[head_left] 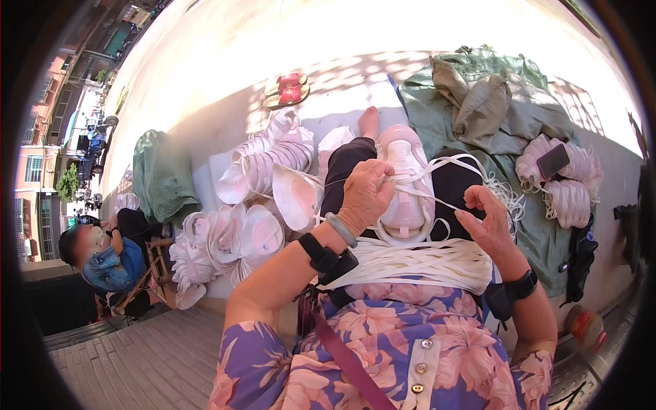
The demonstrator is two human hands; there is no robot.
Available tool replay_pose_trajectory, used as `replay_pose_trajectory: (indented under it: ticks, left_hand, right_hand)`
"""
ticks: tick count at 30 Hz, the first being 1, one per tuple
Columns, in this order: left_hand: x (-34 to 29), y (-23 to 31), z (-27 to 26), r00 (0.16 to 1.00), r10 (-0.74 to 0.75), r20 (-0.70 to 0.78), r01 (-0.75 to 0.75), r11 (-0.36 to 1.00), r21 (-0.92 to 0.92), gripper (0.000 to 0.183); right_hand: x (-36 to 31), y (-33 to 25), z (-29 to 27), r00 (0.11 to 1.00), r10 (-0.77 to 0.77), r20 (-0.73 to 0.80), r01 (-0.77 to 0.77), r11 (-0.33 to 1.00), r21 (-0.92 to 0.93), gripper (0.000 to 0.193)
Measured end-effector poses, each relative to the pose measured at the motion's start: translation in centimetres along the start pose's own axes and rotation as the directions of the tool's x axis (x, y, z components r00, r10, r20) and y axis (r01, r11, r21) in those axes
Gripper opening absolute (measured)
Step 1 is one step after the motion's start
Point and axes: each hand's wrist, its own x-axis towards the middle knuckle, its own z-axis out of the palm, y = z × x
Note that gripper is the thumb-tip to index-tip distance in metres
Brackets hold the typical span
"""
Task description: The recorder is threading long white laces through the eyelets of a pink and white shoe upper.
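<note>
A white and pale pink sneaker upper [403, 154] lies lengthwise on my lap, between my dark-trousered knees. Closed in a pinch, my left hand [365, 197] holds a white shoelace [432, 197] over the upper's lacing rows. The lace runs across to my right hand [486, 220], reaching near its thumb tip. Thumb and forefinger of that hand are apart, and the other fingers are curled. Another stretch of lace loops over my right knee. A thick bundle of white laces [417, 265] rests across my lap, against my floral shirt.
Stacked shoe uppers [273, 160] and more uppers [232, 236] lie to my left, beside a green sack [162, 171]. On the right, green cloth [526, 198] bears laced uppers and a dark phone [553, 161]. Red sandals [288, 90] are ahead. A seated person [116, 266] is at far left.
</note>
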Motion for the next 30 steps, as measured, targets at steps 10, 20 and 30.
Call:
replay_pose_trajectory:
  ticks: [10, 20, 30]
  left_hand:
    - [0.0, 1.6, 2.5, 0.988, 0.153, 0.026, -0.155, 0.974, 0.166, 0.011]
    - [0.1, 1.9, 2.9, 0.994, 0.106, 0.041, -0.112, 0.974, 0.195, 0.019]
    - [0.4, 2.5, 3.0, 0.972, 0.224, 0.070, -0.234, 0.900, 0.369, 0.015]
  right_hand:
    - [3.7, -2.3, 5.3, 0.979, -0.101, 0.177, 0.155, 0.934, -0.321, 0.049]
    - [4.0, -1.7, 5.8, 0.993, -0.061, 0.099, 0.080, 0.977, -0.197, 0.026]
    - [4.2, -1.8, 5.6, 0.983, 0.044, 0.180, -0.017, 0.989, -0.148, 0.022]
